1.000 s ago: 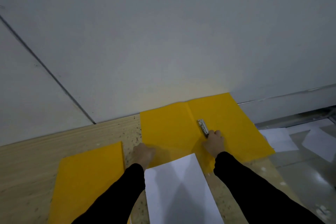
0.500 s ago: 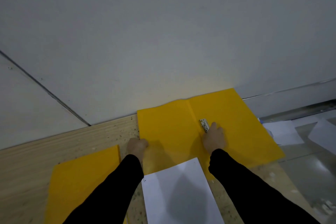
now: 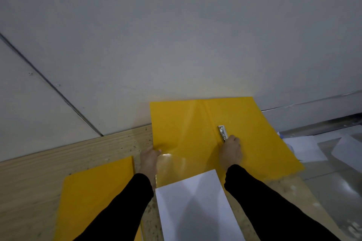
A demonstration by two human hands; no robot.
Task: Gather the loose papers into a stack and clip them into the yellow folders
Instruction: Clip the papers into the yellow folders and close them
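Right hand pinches metal clip at open yellow folder spine; left hand grips folder's left edge (thumb on top). Folder holds no sheets; paper stack overlaps its near edge.

A bare workroom: chipboard table against plain grey wall panels, papers on the floor.

Wooden table, yellow folders, paper stack

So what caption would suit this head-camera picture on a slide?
Left hand steadies an open yellow folder while right hand works its metal clip, paper stack waiting nearby.
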